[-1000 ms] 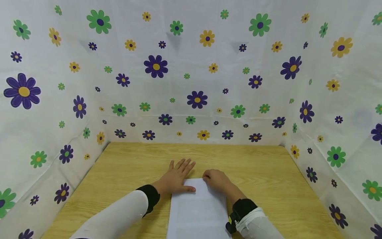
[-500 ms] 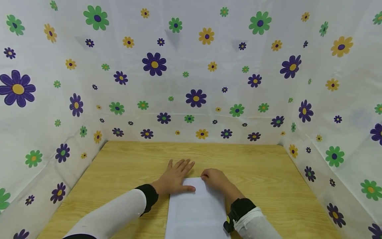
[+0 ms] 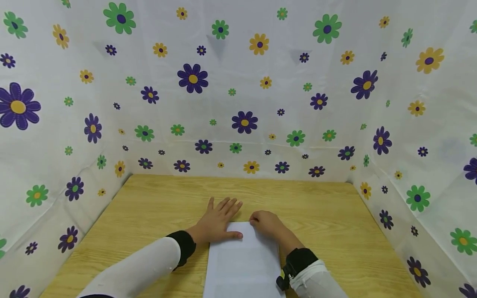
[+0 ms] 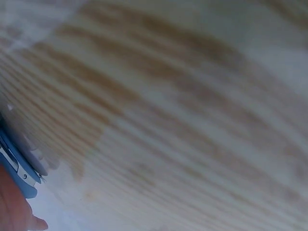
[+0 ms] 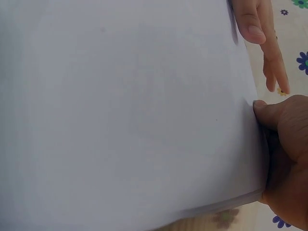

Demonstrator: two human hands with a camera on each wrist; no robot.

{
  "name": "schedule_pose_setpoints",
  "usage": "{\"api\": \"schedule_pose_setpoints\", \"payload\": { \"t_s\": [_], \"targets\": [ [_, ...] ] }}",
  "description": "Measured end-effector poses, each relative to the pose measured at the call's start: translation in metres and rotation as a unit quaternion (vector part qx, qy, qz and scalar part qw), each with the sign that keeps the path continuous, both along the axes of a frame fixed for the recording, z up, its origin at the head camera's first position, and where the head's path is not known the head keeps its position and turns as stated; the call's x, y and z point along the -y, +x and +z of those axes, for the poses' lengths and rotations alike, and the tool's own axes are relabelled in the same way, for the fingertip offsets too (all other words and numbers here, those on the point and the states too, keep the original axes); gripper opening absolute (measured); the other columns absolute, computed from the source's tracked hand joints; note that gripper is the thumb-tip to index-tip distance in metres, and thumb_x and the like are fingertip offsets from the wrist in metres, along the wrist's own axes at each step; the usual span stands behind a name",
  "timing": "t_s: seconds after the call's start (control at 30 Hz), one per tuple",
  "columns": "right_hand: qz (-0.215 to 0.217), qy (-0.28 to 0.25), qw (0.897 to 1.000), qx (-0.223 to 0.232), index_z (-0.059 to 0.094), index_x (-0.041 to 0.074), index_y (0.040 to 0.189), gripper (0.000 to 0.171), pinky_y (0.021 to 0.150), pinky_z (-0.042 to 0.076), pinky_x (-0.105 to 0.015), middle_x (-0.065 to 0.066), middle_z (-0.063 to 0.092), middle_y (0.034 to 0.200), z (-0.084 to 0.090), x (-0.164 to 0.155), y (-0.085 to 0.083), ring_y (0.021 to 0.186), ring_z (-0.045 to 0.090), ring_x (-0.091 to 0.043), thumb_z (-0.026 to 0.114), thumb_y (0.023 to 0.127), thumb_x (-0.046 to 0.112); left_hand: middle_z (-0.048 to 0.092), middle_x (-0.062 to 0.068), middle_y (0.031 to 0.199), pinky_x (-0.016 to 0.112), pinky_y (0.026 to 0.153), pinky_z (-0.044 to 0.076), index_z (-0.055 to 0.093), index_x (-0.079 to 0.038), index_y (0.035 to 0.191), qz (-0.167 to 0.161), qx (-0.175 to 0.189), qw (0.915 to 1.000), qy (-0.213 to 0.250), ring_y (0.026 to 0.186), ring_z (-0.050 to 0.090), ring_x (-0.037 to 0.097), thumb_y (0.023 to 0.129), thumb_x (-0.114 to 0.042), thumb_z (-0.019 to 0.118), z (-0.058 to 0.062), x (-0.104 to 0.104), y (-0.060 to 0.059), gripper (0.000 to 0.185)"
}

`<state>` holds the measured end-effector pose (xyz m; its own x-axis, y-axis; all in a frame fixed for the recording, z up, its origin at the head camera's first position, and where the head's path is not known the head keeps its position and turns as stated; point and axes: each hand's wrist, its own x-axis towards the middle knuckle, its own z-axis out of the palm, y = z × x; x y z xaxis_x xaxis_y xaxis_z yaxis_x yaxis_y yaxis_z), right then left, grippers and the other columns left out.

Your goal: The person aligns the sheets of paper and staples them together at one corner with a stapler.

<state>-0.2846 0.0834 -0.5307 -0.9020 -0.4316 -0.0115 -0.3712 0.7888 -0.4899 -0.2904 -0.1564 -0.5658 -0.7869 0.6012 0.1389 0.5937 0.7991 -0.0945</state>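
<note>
A white sheet of paper [image 3: 242, 265] lies on the wooden table [image 3: 328, 215] right in front of me. My left hand [image 3: 220, 219] rests flat on the table beside the sheet's far left corner, fingers straight, thumb on the paper. My right hand [image 3: 265, 223] is curled at the far right corner and pinches the sheet's edge. In the right wrist view the paper [image 5: 125, 106] fills most of the frame. There the right hand [image 5: 286, 159] has its thumb on the edge, and the left hand's fingers [image 5: 250, 26] show at the top. The left wrist view shows only blurred table [image 4: 183, 120].
White cloth walls printed with flowers [image 3: 242, 103] close the table in at the back and on both sides. A black band [image 3: 296, 265] sits on my right wrist. Bare wood lies to the left, right and beyond the hands.
Both hands and the paper keep their places. Only the head view has shifted slightly.
</note>
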Motion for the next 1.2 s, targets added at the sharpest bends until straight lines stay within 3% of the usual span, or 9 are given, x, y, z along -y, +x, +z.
{"api": "schedule_pose_setpoints", "payload": {
  "t_s": [0.27, 0.5, 0.63, 0.8, 1.03, 1.2],
  "targets": [
    [-0.003, 0.003, 1.0, 0.003, 0.074, 0.008, 0.103, 0.015, 0.09, 0.054, -0.044, -0.003, 0.072, 0.098, 0.004, -0.001, -0.007, 0.09, 0.063, -0.018, 0.062, 0.101, 0.017, 0.017, 0.008, 0.172, 0.082, 0.111, 0.009, 0.009, -0.025, 0.166, -0.027, -0.029, 0.9988, -0.029, 0.157, 0.018, 0.036, 0.089, -0.089, 0.021, 0.01, -0.005, -0.004, 0.101],
    [0.016, -0.002, 1.0, 0.012, 0.074, 0.008, 0.1, 0.013, 0.084, 0.053, -0.041, 0.0, 0.071, 0.093, 0.0, 0.0, -0.004, 0.084, 0.06, -0.015, 0.062, 0.101, 0.015, 0.011, 0.011, 0.172, 0.082, 0.111, 0.009, 0.009, -0.02, 0.166, -0.032, -0.051, 0.9976, -0.035, 0.157, 0.014, 0.037, 0.087, -0.091, 0.021, 0.002, -0.002, -0.002, 0.106],
    [0.028, -0.001, 0.999, 0.038, 0.073, 0.008, 0.097, 0.012, 0.081, 0.052, -0.039, 0.001, 0.069, 0.09, -0.003, -0.002, 0.001, 0.081, 0.057, -0.013, 0.063, 0.101, 0.013, 0.004, 0.015, 0.172, 0.081, 0.112, 0.007, 0.003, -0.018, 0.166, -0.047, -0.021, 0.9986, -0.013, 0.158, 0.008, 0.04, 0.087, -0.091, 0.026, -0.002, -0.001, 0.003, 0.11],
    [0.026, -0.005, 0.999, 0.046, 0.072, 0.009, 0.095, 0.012, 0.078, 0.05, -0.037, 0.001, 0.067, 0.089, 0.0, -0.005, 0.001, 0.08, 0.055, -0.013, 0.063, 0.101, 0.014, -0.003, 0.015, 0.172, 0.077, 0.115, 0.005, -0.01, -0.024, 0.165, -0.042, 0.019, 0.9989, -0.003, 0.158, 0.002, 0.039, 0.089, -0.089, 0.028, 0.008, -0.004, 0.004, 0.107],
    [0.036, -0.008, 0.998, 0.043, 0.072, 0.009, 0.095, 0.011, 0.077, 0.049, -0.036, 0.001, 0.066, 0.088, 0.005, -0.004, -0.007, 0.08, 0.055, -0.013, 0.063, 0.1, 0.013, -0.001, 0.016, 0.172, 0.078, 0.115, 0.009, -0.004, -0.022, 0.166, -0.033, 0.028, 0.9991, -0.001, 0.158, 0.007, 0.039, 0.089, -0.088, 0.032, 0.026, -0.003, -0.001, 0.108],
    [0.035, -0.013, 0.998, 0.054, 0.072, 0.009, 0.095, 0.012, 0.077, 0.049, -0.036, 0.002, 0.067, 0.089, 0.008, -0.002, -0.009, 0.079, 0.055, -0.013, 0.063, 0.101, 0.013, -0.005, 0.014, 0.173, 0.076, 0.116, 0.006, -0.012, -0.026, 0.164, -0.025, 0.047, 0.9986, -0.006, 0.159, 0.002, 0.037, 0.087, -0.091, 0.028, 0.025, -0.003, -0.005, 0.108]
  ]
}}
